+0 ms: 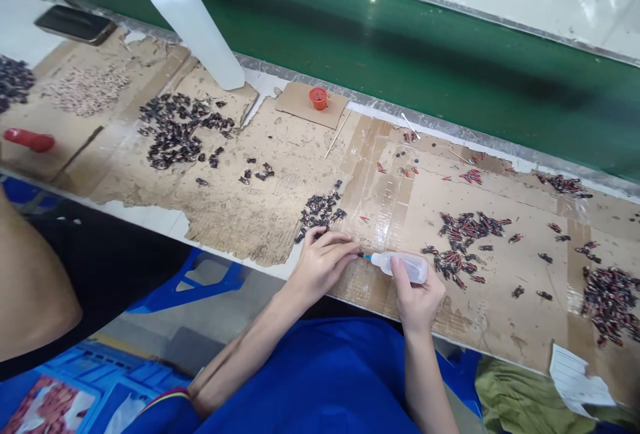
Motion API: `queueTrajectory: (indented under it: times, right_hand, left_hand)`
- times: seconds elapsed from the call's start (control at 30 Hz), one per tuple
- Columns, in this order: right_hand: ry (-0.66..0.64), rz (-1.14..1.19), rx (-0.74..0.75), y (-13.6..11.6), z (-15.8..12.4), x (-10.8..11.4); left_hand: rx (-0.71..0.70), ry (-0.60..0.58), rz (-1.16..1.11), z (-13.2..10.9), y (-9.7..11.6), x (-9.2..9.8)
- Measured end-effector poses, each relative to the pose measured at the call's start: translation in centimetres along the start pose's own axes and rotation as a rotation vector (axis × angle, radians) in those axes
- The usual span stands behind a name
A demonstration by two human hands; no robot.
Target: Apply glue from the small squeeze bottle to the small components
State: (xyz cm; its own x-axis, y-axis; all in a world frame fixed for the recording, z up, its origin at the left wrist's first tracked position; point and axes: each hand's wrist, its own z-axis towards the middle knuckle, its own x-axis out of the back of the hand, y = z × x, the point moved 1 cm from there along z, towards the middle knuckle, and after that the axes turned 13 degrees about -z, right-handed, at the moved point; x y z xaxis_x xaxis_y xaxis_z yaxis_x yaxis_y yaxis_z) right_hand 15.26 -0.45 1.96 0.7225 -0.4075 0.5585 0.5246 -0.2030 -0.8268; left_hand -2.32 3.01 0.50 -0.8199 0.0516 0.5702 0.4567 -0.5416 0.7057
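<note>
My right hand (420, 297) is wrapped round a small translucent squeeze bottle (409, 267), which lies nearly level with its blue tip pointing left. The tip meets a tiny dark part (361, 255) pinched between the thumb and fingers of my left hand (325, 261). Just beyond my left hand is a small pile of black parts (320, 211) on the cardboard (250, 221). Right of the bottle lies a loose pile of black and red parts (465, 241).
A tall white bottle (197, 27) stands at the back left, near a red cup (318, 97) and a wooden stick (337, 134). More black parts (175, 131) lie left, another pile (610, 304) far right. A person's arm (35, 274) is at the left edge.
</note>
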Motion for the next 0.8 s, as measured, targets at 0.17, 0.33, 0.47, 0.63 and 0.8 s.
queueTrajectory:
  times: [0.17,0.33,0.47,0.63,0.8]
  right_hand:
    - [0.055,-0.004,-0.008,-0.05,-0.16,-0.02]
    - [0.111,0.033,-0.032,0.06,-0.33,-0.06]
    - [0.064,0.034,-0.033,0.55,-0.46,-0.09]
    - [0.027,0.032,-0.023,0.7,-0.36,-0.21]
    - [0.036,0.04,-0.019,0.1,-0.12,-0.18]
  left_hand:
    - [0.053,0.02,0.02,0.12,0.42,0.0]
    - [0.065,0.014,0.019,0.2,0.5,-0.07]
    - [0.077,0.016,0.025,0.11,0.35,-0.11]
    - [0.082,0.004,0.016,0.06,0.31,-0.08]
    - [0.079,0.036,0.019,0.11,0.56,-0.09]
